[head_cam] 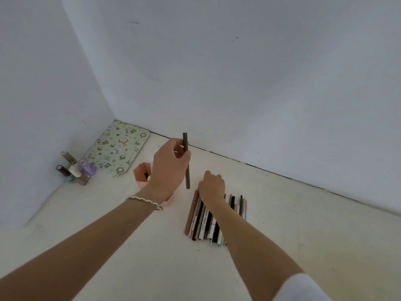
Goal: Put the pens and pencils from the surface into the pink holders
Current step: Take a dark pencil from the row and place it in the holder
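My left hand (pixel 170 168) holds a dark brown pen (pixel 186 166) upright above the white surface, just right of the pink holders (pixel 141 173). The holders stand behind my left wrist and are partly hidden by it; something dark shows inside one. A row of several pens and pencils (pixel 206 220) lies side by side to the right. My right hand (pixel 212 186) rests on the far end of that row with its fingers curled down onto the pens; what the fingertips grip is hidden.
A green patterned mat (pixel 117 148) lies in the far left corner. A cluster of small bottles (pixel 76 170) stands by the left wall. White walls close off the back and left sides of the white surface (pixel 303 224).
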